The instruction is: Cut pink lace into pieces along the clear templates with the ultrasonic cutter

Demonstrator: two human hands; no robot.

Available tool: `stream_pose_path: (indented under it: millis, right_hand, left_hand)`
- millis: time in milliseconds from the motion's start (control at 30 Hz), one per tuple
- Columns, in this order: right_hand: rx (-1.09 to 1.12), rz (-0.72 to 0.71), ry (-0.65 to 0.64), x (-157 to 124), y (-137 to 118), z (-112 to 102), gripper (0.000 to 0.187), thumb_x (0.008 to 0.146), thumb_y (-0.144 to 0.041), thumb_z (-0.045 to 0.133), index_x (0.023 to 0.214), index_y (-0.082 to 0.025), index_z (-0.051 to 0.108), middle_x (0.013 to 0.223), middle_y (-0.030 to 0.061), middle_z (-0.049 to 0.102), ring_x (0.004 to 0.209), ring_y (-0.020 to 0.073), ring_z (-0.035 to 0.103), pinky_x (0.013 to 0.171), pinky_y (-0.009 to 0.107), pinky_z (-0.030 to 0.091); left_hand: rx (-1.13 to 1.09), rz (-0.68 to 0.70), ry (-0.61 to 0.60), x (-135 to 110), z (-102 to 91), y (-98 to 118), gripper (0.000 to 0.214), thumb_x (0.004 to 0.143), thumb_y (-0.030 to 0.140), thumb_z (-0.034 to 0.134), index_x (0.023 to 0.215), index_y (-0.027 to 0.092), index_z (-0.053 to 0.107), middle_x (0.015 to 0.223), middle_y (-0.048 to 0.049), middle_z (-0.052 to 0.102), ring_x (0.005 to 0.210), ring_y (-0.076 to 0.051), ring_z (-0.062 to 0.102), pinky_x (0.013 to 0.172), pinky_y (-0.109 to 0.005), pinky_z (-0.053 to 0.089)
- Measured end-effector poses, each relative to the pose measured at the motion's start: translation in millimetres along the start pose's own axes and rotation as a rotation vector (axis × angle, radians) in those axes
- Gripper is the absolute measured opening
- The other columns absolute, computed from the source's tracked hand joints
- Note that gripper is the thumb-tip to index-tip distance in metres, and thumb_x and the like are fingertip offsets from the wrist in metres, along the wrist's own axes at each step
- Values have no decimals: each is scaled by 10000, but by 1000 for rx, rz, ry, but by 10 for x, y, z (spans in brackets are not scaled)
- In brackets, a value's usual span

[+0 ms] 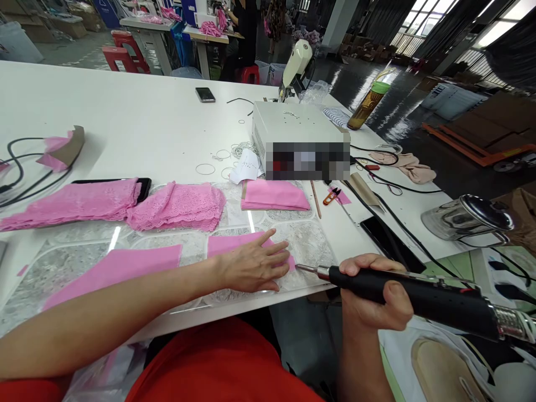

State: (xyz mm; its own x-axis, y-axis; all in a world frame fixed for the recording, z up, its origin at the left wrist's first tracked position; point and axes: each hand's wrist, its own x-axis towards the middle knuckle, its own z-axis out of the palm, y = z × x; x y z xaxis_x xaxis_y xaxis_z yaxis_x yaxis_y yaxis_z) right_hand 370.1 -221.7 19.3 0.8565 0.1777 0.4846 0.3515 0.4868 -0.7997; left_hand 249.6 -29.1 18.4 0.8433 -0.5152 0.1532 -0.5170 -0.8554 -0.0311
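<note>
My left hand [257, 262] lies flat, fingers spread, on a small pink fabric piece [226, 244] and hides much of it. Wrapped around a thick black hand-held tool [446, 301] is my right hand [379, 293]. The tool's slim metal tip points left, at the fabric's right edge; whether it touches cannot be told. A larger pink fabric piece [138, 262] lies flat to the left, partly behind my forearm. Beyond my hand sit a folded pink stack [274, 195] and pink lace pieces [180, 205], on a grey marble-patterned sheet [312, 240].
A pale box-shaped machine [299, 124] stands at the back, with cables running right. Orange thread snips [332, 195], a black phone-like slab [391, 243] and a lidded glass jug [464, 220] occupy the right side. A bottle [368, 106] stands farther off, and a phone [205, 94] lies at the back.
</note>
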Motion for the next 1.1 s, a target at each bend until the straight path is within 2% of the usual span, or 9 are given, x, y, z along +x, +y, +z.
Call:
stream_pose_path:
  millis: [133, 333, 700, 900, 1100]
  right_hand:
    - [-11, -3, -19, -1, 4, -18, 160, 718, -327, 476, 750, -190, 552, 679, 18, 527, 491, 127, 497, 427, 288, 420]
    - [-83, -20, -25, -4, -10, -16, 181, 745, -370, 460, 775, -204, 526, 692, 8, 493, 491, 122, 484, 438, 301, 438]
    - [-12, -24, -31, -5, -5, 12, 146, 725, -303, 467, 756, -194, 558, 681, 12, 534, 493, 120, 506, 432, 286, 445]
    - [14, -22, -44, -1, -13, 5, 128, 713, -281, 492, 756, -188, 569, 689, 11, 551, 505, 123, 519, 442, 292, 454]
    - [67, -14, -38, 10, -26, 1, 170, 686, -280, 496, 767, -176, 602, 683, 11, 568, 505, 125, 529, 436, 288, 453]
  left_hand:
    - [-7, 1, 20, 0, 0, 1, 396, 932, 448, 529, 1165, 141, 622, 1248, -140, 607, 1294, -318, 453, 1136, -556, 242]
    - [6, -7, -28, 2, -1, 6, 404, 955, 463, 477, 1183, 156, 608, 1283, -137, 586, 1315, -312, 427, 1144, -554, 232]
    - [-4, -16, -44, 2, -4, 7, 416, 959, 473, 462, 1194, 156, 594, 1287, -131, 583, 1316, -307, 426, 1148, -548, 218]
    - [11, -3, -10, 1, 9, 1, 416, 953, 467, 480, 1177, 141, 609, 1265, -144, 595, 1307, -315, 434, 1136, -555, 246]
    - [24, 11, -2, 5, 17, 0, 425, 952, 462, 484, 1189, 128, 596, 1263, -145, 595, 1296, -316, 442, 1120, -568, 269]
